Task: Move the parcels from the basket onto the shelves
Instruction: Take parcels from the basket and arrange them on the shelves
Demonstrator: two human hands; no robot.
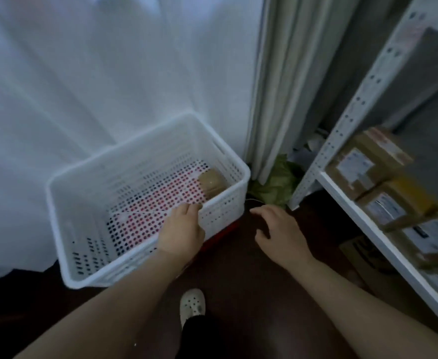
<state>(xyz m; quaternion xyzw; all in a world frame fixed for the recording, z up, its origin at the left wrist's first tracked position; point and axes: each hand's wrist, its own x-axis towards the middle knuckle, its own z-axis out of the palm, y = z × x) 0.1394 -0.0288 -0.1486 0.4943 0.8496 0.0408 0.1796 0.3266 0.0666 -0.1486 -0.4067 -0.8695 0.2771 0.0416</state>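
White basket point(225, 208) holds one brown parcel point(211, 182) at its 2 o'clock corner. Left hand point(181, 229) grips the rim at 4 o'clock. Right hand point(280, 234) hovers loosely spread, empty.

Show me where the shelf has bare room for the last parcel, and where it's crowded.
Free: the grey shelf board behind the row of parcels, toward the back. Crowded: the shelf's front edge, where that row sits box against box. The basket is bare-floored except the brown parcel in its far right corner, so a hand passes easily.
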